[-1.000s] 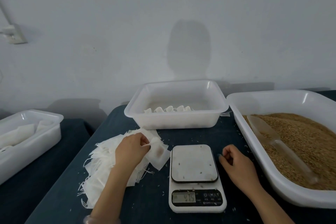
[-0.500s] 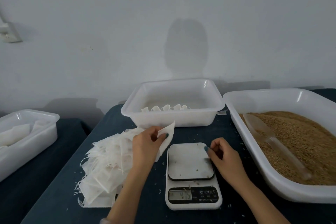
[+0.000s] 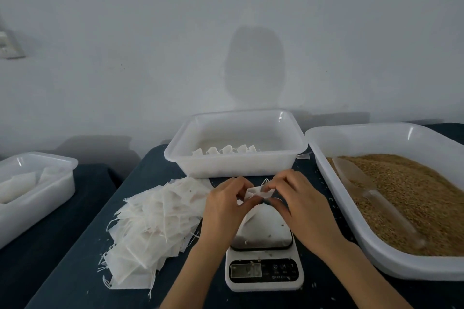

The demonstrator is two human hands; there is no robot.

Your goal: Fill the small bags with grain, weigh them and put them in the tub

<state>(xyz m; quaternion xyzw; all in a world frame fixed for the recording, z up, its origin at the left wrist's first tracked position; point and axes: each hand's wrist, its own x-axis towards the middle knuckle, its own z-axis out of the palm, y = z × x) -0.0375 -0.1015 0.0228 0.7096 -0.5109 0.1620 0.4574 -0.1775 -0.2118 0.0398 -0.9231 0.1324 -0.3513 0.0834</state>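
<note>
Here the small bag [image 3: 258, 193] is held up over the far end of the scale [image 3: 263, 266], clear of its platform, between the left hand [image 3: 226, 206] and the right hand [image 3: 301, 208]. Both sets of fingers [image 3: 281, 180] are curled in and pinch the bag's top edge from either side. The bag's mouth sits in the narrow gap between the two hands and its body hangs just below the fingertips. Whether the mouth is already pulled open cannot be told.

The bag looks like thin, limp white fabric with loose drawstrings. I judge it to be nearly weightless, soft and quick to collapse, so it is best held by the rim, one wall in each pinch, to keep the opening spread. The strings may tangle or slip between the fingers.

The pile of empty bags [image 3: 155, 221] lies on the counter [image 3: 75, 271] just left of the scale. The tub [image 3: 236, 165] stands just beyond the scale and holds a short row of filled bags [image 3: 226, 150]. The grain [image 3: 414, 195] fills a tray [image 3: 376, 258] right of the scale, and a clear scoop [image 3: 371, 193] lies on top of it, untouched. Once the bag is filled it will sag and weigh more, so it will need support from below.
</note>
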